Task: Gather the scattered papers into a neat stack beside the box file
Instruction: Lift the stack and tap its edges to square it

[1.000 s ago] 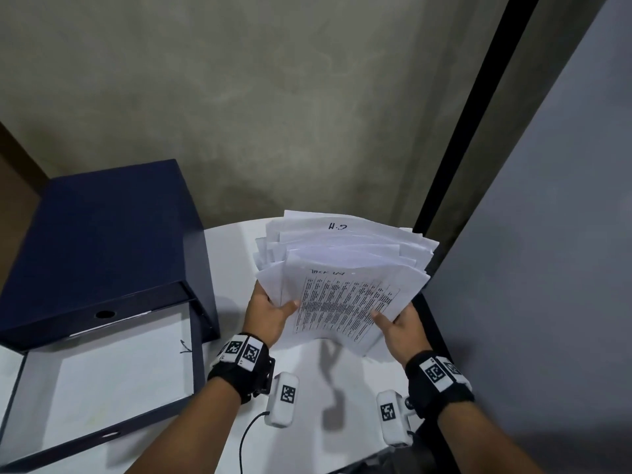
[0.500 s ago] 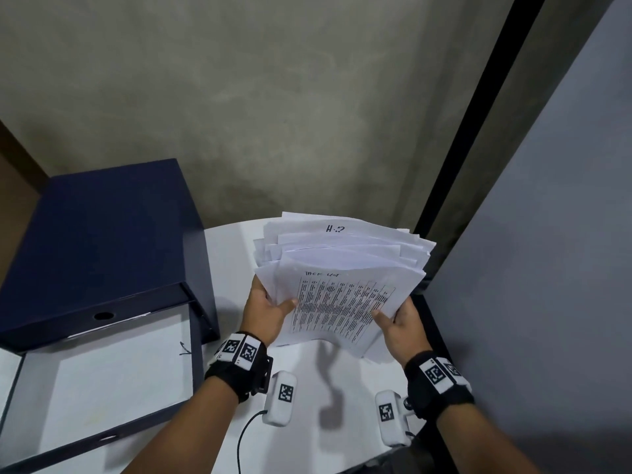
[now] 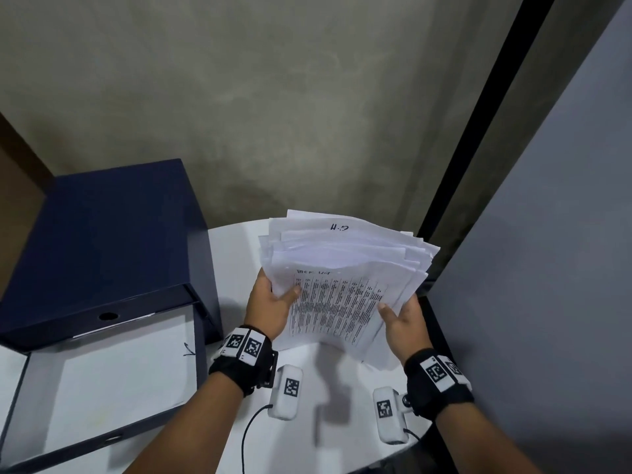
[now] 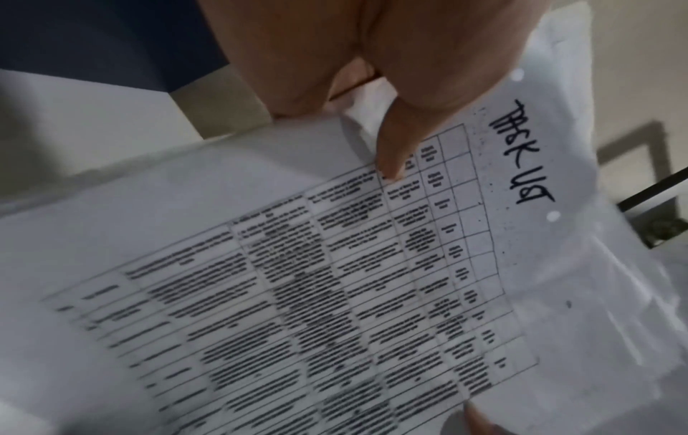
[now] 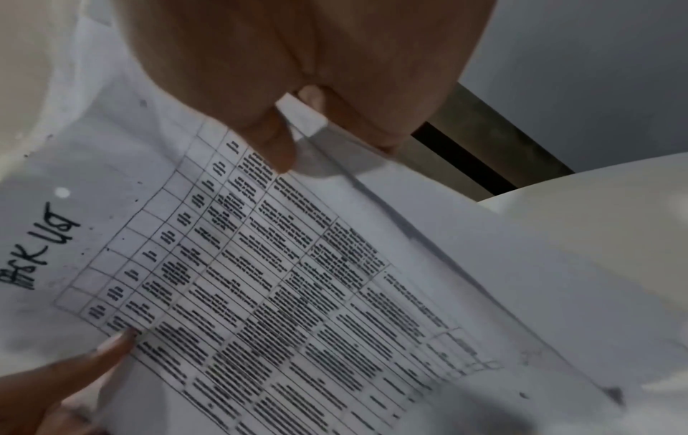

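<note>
Both hands have the papers between them, lifted clear of the white tabletop. The left hand takes the bundle's left edge, thumb pressed down on the printed top sheet with the fingers tucked underneath, so its grip is a pinch on the papers. The right hand does the same on the right edge, its thumb lying across the table of text and the rest of the fingers hidden behind the sheets.

The top sheet carries a dense grid of print with a handwritten heading in dark marker. Behind it the other sheets fan out unevenly, their far edges stepped and not yet squared; the rearmost one shows a short handwritten mark near its top.

The bundle hangs over the right part of the round tabletop, near its far edge. To the left, well apart from the papers, stands the dark blue box file, its lid swung open toward the person and showing a white inner face. Each wrist wears a black band with printed square markers, and a small white camera unit hangs below each one. A grey wall rises behind the tabletop.
</note>
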A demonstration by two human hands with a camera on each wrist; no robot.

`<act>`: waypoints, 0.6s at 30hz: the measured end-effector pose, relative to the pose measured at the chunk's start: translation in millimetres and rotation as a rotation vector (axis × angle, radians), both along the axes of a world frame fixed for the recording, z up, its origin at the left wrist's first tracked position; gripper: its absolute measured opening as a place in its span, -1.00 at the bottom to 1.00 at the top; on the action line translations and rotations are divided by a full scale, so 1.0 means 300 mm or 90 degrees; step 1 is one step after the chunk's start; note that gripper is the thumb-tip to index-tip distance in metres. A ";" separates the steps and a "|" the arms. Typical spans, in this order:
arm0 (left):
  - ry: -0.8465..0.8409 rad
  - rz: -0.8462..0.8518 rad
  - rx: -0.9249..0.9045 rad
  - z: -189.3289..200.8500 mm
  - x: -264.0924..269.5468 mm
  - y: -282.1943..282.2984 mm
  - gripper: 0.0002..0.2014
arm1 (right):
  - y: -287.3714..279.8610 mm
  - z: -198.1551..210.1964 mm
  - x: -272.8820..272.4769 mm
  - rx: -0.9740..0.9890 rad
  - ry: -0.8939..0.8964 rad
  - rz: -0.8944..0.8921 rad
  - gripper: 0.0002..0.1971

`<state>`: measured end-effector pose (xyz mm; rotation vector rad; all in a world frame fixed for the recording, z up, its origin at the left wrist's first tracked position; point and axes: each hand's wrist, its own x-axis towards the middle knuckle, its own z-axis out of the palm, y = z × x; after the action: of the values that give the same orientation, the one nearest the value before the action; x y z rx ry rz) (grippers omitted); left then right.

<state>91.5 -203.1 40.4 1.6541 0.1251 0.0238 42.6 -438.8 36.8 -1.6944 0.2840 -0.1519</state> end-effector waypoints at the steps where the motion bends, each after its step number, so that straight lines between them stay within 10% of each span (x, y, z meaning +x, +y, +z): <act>1: 0.016 -0.014 0.003 -0.012 -0.003 0.009 -0.57 | -0.003 -0.008 -0.005 -0.007 0.013 0.010 -0.61; 11: 0.024 0.006 -0.002 0.011 -0.024 0.018 -0.56 | 0.003 0.005 -0.006 -0.028 0.016 0.005 -0.64; 18: -0.024 -0.018 -0.099 0.070 -0.027 0.024 -0.37 | -0.002 0.047 -0.011 0.001 -0.022 -0.006 -0.27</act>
<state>83.5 -196.1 61.3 1.4996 0.0721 0.0236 39.3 -439.3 50.8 -1.6879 0.2663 -0.1880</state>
